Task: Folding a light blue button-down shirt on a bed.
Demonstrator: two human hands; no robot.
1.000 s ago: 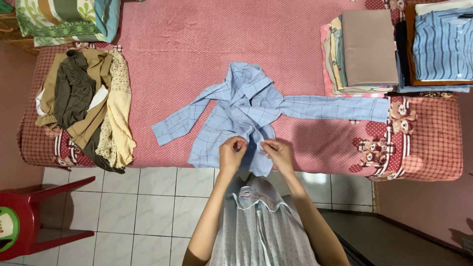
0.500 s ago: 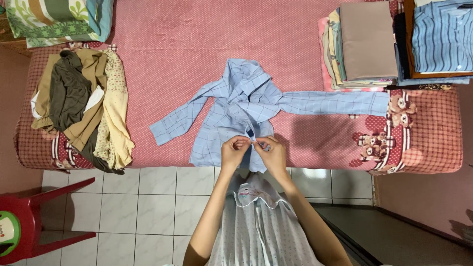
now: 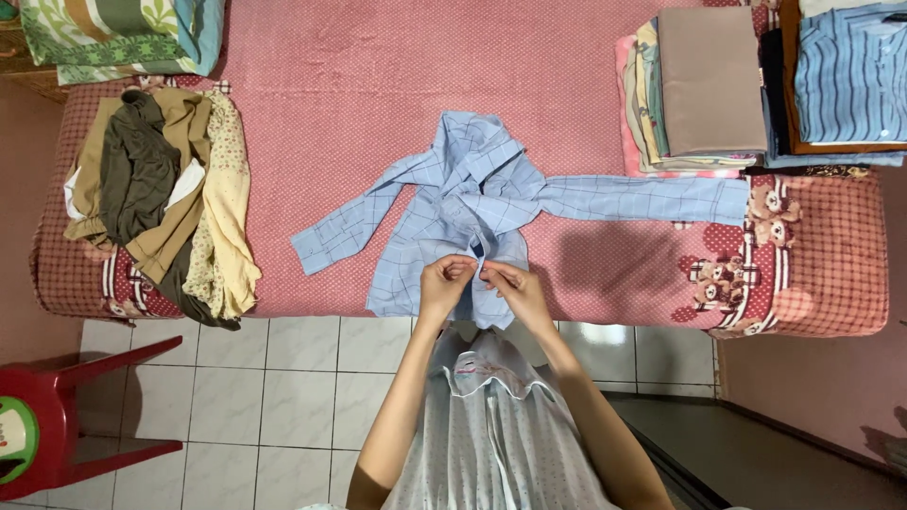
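Both hands pinch the blue shirt (image 3: pixel 453 222) at its front edges. Left hand (image 3: pixel 444 283) and right hand (image 3: pixel 511 288) nearly touch, fingertips closed on cloth.

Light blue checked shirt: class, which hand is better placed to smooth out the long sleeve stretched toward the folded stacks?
Probably the right hand. It pinches the light blue checked shirt front beside the left hand, on the long sleeve side.

even indoor light, sharp, soft shadows
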